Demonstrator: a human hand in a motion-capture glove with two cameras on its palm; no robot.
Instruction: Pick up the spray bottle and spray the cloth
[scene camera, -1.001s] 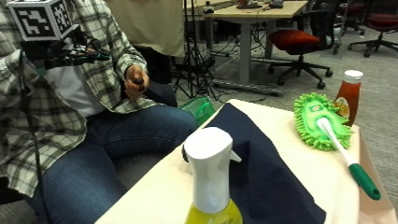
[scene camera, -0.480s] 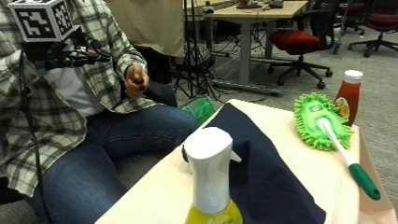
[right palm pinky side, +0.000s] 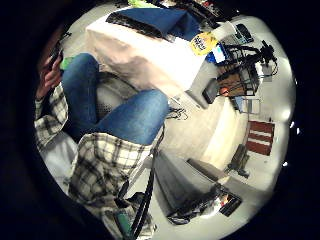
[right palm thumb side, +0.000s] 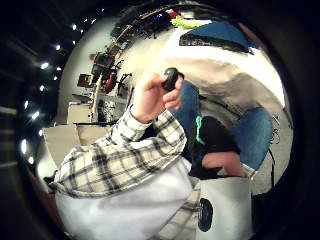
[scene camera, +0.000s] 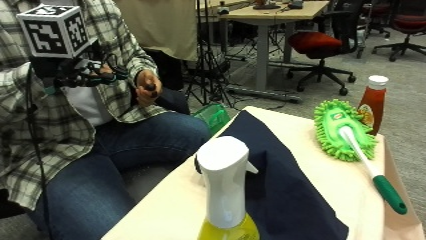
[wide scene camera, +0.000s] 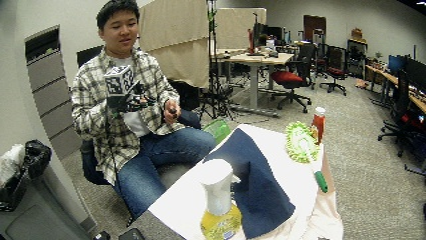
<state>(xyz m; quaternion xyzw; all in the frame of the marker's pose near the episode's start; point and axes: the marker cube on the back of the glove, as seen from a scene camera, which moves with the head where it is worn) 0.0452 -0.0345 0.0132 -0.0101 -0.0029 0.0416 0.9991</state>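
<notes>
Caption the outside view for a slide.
Seated person raises gloved right hand at chest; spray bottle, navy cloth, green duster and ketchup bottle wait untouched on table.

Seated person wears a long-sleeved plaid flannel shirt (scene camera: 40, 120), checked in white, grey and dark olive-black, worn unbuttoned over a plain white T-shirt (scene camera: 83, 102). Shirt cuffs reach the wrists; the cuff just behind the bare hand (scene camera: 145, 82) shows the same check in the thumb-side palm view. Blue denim jeans (scene camera: 116, 165) cover both legs, mid-wash, creased at the knees. The gloved right hand (scene camera: 80, 75) is black, with dark straps across it. In the little-finger-side palm view the shirt hem hangs over the jeans at the thigh.
</notes>
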